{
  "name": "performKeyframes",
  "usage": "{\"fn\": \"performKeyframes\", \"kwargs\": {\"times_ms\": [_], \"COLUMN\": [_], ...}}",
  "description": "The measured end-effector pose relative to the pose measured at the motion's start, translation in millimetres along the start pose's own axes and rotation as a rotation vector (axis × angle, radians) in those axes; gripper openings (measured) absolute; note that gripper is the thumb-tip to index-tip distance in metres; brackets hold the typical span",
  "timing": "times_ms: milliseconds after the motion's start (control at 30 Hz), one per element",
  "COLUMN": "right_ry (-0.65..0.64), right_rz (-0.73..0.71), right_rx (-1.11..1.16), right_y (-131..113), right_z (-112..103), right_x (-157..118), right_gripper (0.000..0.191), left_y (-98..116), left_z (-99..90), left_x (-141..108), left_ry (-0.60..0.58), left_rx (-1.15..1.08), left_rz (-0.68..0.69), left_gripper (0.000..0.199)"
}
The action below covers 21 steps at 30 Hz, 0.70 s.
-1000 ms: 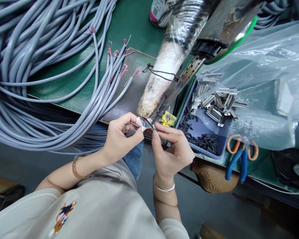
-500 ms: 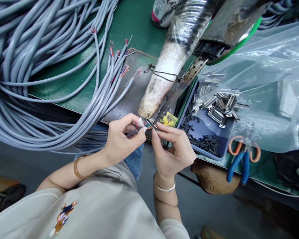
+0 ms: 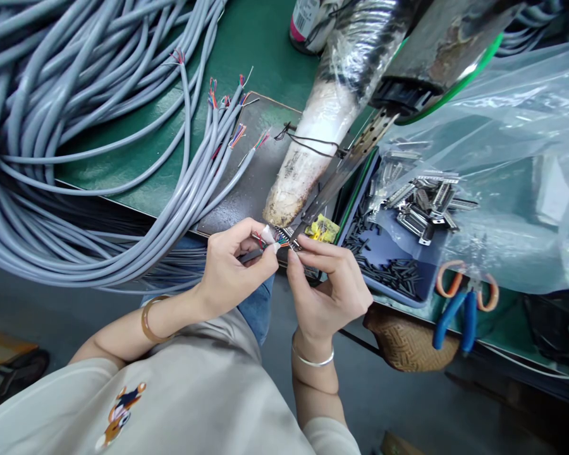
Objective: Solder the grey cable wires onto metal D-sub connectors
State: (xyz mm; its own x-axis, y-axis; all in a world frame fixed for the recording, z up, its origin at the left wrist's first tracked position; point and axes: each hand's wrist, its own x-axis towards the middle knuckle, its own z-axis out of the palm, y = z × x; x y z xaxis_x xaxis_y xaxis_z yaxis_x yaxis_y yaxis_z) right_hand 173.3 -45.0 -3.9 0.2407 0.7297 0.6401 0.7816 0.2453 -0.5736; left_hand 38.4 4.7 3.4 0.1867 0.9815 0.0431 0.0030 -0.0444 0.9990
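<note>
My left hand (image 3: 237, 265) is closed, thumb and fingers pinching the stripped end of a cable. Its coloured wires (image 3: 281, 240) fan out from the fingertips towards a metal pin connector (image 3: 290, 235). White material wraps the fingertips. Just to the right, my right hand (image 3: 329, 281) pinches a thin wire between thumb and fingers, close to the connector; its far end is hard to make out. A soldering iron (image 3: 355, 155) slants down from above, its tip over the connector and near both hands. My fingers partly hide the joint between wires and connector.
Grey cables (image 3: 99, 82) lie coiled at left, stripped ends on a dark plate (image 3: 232, 196). A white-wrapped hose (image 3: 308, 139) points down above the hands. At right are a blue tray (image 3: 424, 287) with black tubes, metal connectors (image 3: 422, 208), a plastic bag (image 3: 516, 158) and blue-handled pliers (image 3: 468, 319).
My right thumb has shifted very slightly left, and the thin wire at its tip shows more clearly. The right side of the view has drifted slightly; the left hand keeps its hold.
</note>
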Motion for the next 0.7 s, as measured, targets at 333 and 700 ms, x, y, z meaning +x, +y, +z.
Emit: {"fn": "performKeyframes", "kwargs": {"times_ms": [333,700], "right_ry": [-0.009,-0.015], "right_rz": [-0.003,0.004], "right_rx": [0.01,0.001], "right_y": [-0.2,-0.2], "right_z": [-1.3,-1.0], "right_x": [0.8,1.0], "right_gripper": [0.02,0.019], "left_y": [-2.2,-0.6], "left_z": [-0.2,0.3], "left_x": [-1.9,-0.3], "left_ry": [-0.009,-0.006], "left_rx": [-0.021,0.011], "left_rz": [0.002,-0.002], "left_gripper": [0.011,0.011]}}
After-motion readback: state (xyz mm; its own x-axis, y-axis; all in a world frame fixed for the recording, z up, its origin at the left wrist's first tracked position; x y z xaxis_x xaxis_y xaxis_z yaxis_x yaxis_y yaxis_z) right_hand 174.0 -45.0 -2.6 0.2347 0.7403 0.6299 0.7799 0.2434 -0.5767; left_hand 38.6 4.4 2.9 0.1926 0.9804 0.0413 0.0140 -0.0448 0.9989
